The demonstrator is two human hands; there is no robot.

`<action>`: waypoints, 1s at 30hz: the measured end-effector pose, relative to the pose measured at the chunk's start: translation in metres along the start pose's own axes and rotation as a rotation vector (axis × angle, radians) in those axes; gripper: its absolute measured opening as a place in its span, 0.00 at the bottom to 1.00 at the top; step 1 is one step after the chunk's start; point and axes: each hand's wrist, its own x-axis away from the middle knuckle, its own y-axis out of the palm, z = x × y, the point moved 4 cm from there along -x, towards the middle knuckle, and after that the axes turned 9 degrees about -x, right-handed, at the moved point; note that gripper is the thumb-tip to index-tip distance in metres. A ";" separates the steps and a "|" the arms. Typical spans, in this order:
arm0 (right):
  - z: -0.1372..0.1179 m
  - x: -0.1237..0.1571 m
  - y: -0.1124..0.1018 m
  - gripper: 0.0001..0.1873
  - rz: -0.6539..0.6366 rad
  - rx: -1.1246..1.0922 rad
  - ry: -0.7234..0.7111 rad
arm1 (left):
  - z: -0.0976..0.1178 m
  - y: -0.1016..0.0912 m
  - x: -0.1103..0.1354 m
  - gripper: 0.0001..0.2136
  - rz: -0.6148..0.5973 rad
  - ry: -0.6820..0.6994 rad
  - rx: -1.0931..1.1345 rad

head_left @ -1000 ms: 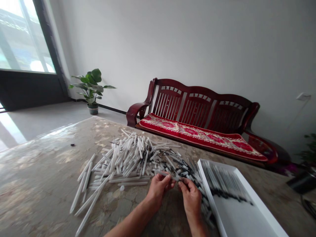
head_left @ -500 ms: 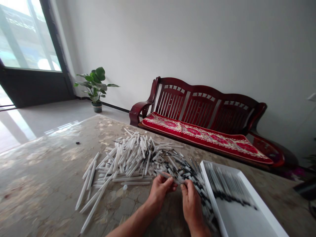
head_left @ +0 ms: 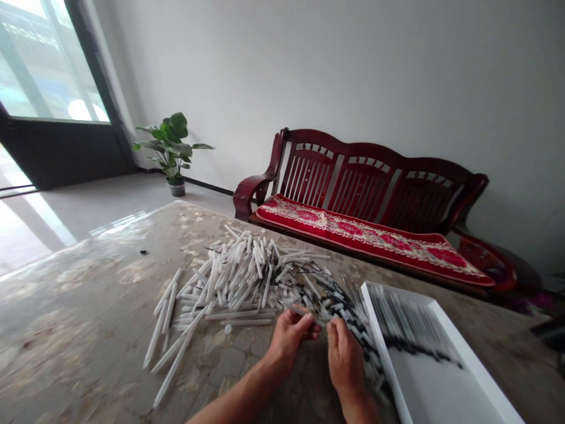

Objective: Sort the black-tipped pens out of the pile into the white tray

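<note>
At the far left you have a glass door with a dark lower panel, and a potted plant stands on the floor beside it. Against the frame half a second earlier, the whole scene sits slightly higher in your view and has slid a little right, so your head has shifted. The heap shows no clear change.

On the stone tabletop, left of centre and towards the far edge, lies a heap of white plastic tubes. They are loose and crossed over one another, with some strays towards the near side. A small white cap sits just off the heap's near side.

Your left hand is at the near right of the heap, its fingers curled closed and pinching a thin tube held almost level above the tabletop. Your right hand is just beside it, with its fingers drawn together and raised near the tube's far end. You cannot tell from this view whether those fingers have hold of it. The hands are slightly apart.

Right of your hands, black-tipped tubes spread across the table towards a white tray at the right edge of the view, which carries neat rows of tubes. Behind it, along the far edge, stands a dark red wooden bench with a red patterned cushion.
</note>
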 end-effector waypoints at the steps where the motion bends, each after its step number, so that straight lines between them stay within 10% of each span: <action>1: 0.003 0.001 0.001 0.27 -0.001 -0.010 0.019 | 0.000 0.000 0.000 0.18 -0.004 0.010 -0.008; 9: 0.014 0.005 0.004 0.27 -0.114 -0.329 0.285 | -0.001 -0.002 -0.003 0.19 -0.020 -0.022 -0.043; 30: 0.000 0.002 0.005 0.25 -0.177 -0.261 0.179 | -0.001 -0.003 -0.005 0.21 -0.025 -0.041 -0.053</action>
